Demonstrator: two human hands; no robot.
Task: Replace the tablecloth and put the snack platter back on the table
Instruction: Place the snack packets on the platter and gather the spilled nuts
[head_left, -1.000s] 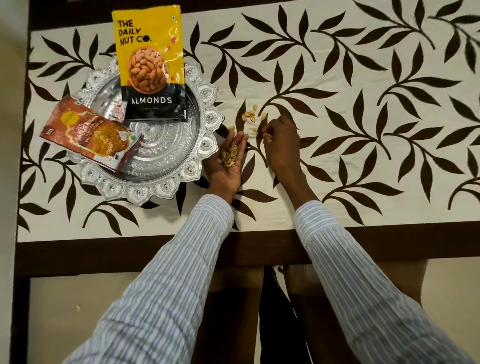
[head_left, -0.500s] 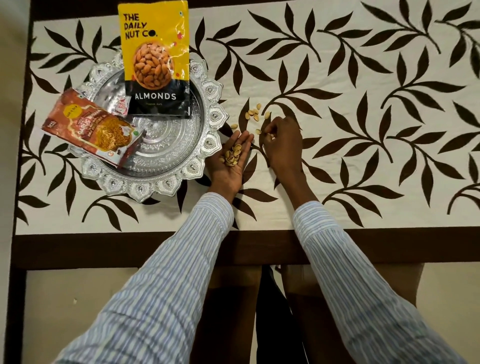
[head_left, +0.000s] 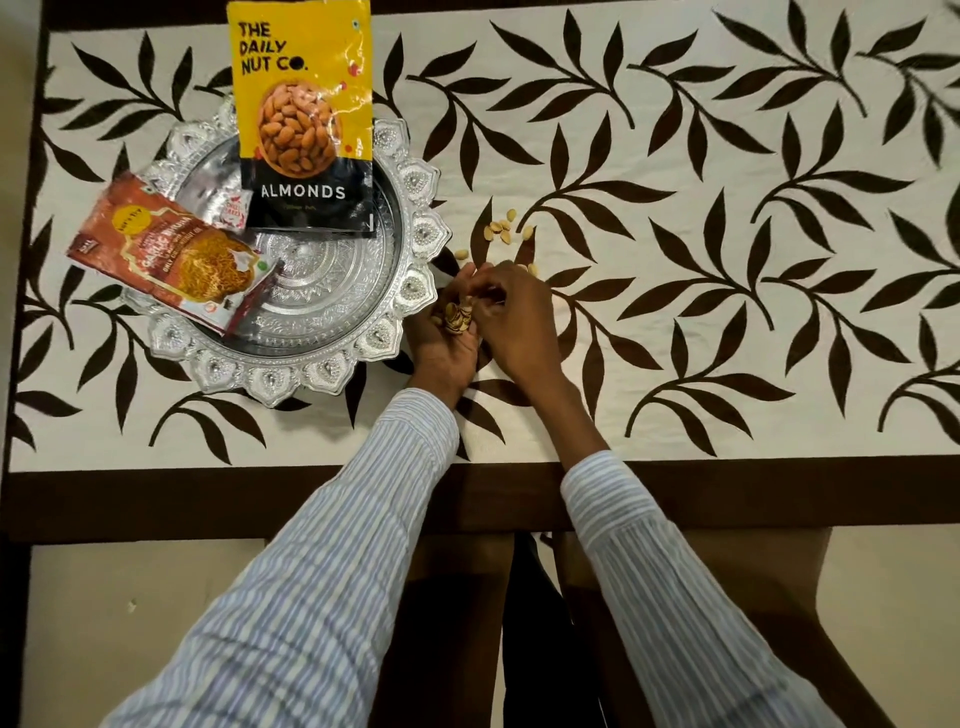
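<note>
Left hand (head_left: 447, 338) lay palm up just right of the silver platter (head_left: 415, 228), fingers cupped around a small pile of nuts (head_left: 457, 317). Right hand (head_left: 514, 317) sat over it, fingertips curled at the pile; whether it pinched a nut, couldn't tell. Platter sat on the leaf-print tablecloth (head_left: 675, 364), carrying the almonds pouch (head_left: 304, 119) and an orange snack packet (head_left: 166, 254). Loose nuts (head_left: 501, 231) lay on the cloth just beyond the hands.

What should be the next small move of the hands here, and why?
Probably the right hand reaches back for the loose nuts on the tablecloth: several lie beside the silver platter, while the left hand cups those already gathered.
</note>
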